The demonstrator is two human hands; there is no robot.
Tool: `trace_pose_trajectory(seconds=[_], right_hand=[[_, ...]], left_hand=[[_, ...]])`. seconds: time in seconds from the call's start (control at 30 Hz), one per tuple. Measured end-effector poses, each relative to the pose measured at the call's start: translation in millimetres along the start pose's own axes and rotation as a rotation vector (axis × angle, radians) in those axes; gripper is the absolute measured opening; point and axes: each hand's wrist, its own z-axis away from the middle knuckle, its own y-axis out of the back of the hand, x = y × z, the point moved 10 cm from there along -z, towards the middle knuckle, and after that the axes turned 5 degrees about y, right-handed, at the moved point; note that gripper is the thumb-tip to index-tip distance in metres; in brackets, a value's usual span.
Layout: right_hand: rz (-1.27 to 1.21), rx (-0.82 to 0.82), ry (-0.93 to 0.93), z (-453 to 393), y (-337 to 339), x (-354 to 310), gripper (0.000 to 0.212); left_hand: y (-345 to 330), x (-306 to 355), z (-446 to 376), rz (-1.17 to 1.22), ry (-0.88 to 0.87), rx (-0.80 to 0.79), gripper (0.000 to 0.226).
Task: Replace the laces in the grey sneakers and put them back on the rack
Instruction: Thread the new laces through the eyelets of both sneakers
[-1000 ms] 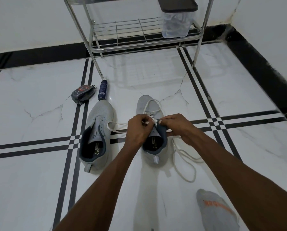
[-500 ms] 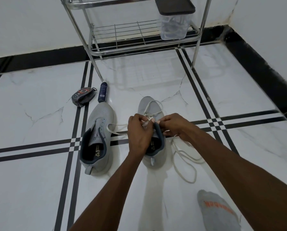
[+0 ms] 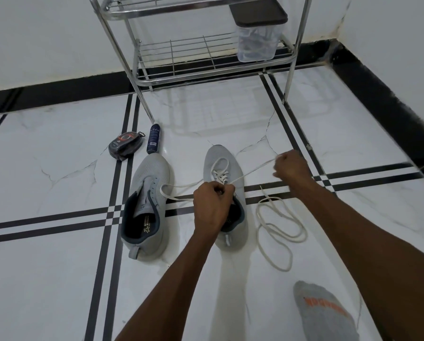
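Two grey sneakers sit side by side on a white marble-look floor (image 3: 58, 279) crossed by black double stripes, toes pointing away toward a metal rack (image 3: 213, 60).

The right sneaker (image 3: 230, 166) is partly laced: a white lace (image 3: 219, 174) crosses its lower eyelets, with a loop lying over the toe. The left hand (image 3: 212, 207) rests over this shoe's tongue and opening, its fingers curled and pinching the lace at the upper eyelets. The right hand (image 3: 291, 167) is raised to the right of the shoe, closed in a fist around one end of the same lace, which runs in a taut line from the fist down to the left hand. Another length of this lace trails leftward from under the left hand, looping onto the tongue of the left sneaker (image 3: 148, 205).

The left sneaker has no lace through its eyelets, and its dark lining and printed insole show. A second white lace (image 3: 279, 232) lies loose in coils on the floor, just right of the right sneaker, touching neither shoe.

Beyond the left sneaker's toe lie a dark oval shoe-polish sponge case (image 3: 126, 145) and a slim dark blue spray can (image 3: 153, 138) on its side (the can's far end is close to the rack's front left leg).

The rack stands against a white wall with a black skirting. On its lower wire shelf stands a clear plastic container (image 3: 256, 43) with a dark lid; what it holds is unclear. A foot in a grey sock (image 3: 326, 316) with orange lettering shows at the bottom right.
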Motion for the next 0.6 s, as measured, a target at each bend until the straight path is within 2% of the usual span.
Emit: trace_pose_trajectory(seconds=[0.03,0.07,0.17,0.2,0.27,0.33,0.4,0.43,0.47,0.53,0.57,0.6], right_hand=[[0.105,0.081,0.037,0.1,13.0,0.4,0.023],[0.166,0.094,0.088,4.3,15.0,-2.1,0.024],[0.213,-0.174,0.339,34.9,-37.7,-26.2,0.052],[0.237,-0.257,0.407,44.3,-56.3,-32.3,0.055],[0.29,-0.299,0.495,54.9,-79.9,-44.0,0.044],[0.367,-0.253,0.624,63.8,-89.2,-59.3,0.027],[0.458,-0.237,0.654,63.7,-87.6,-64.6,0.022],[0.454,-0.18,0.597,55.1,-75.5,-62.9,0.02],[0.4,-0.053,0.513,40.5,-53.1,-57.7,0.021],[0.322,0.272,0.319,17.3,7.4,-36.3,0.024],[0.383,0.359,0.288,14.1,24.6,-31.0,0.023],[0.45,0.356,0.295,13.1,27.6,-27.8,0.021]], left_hand=[[1.2,-0.8,0.3,0.004,0.005,0.001,0.03],[1.2,-1.2,0.3,0.005,0.007,0.003,0.031],[-0.1,-3.1,-1.3,0.011,-0.002,-0.002,0.03],[-0.2,-2.1,-1.3,0.009,-0.011,-0.003,0.029],[0.7,-1.1,-1.9,0.0,-0.027,-0.009,0.028],[2.6,-1.3,-1.1,-0.009,-0.035,-0.014,0.03],[3.9,-2.0,-0.1,-0.01,-0.029,-0.016,0.028],[4.6,-2.6,0.0,-0.003,-0.016,-0.017,0.026],[5.2,-2.7,0.3,0.008,-0.009,-0.019,0.025],[6.0,-1.9,1.4,0.017,-0.006,-0.025,0.024],[6.6,-1.9,2.0,0.016,-0.001,-0.026,0.024],[6.7,-2.1,2.6,0.015,0.0,-0.027,0.024]])
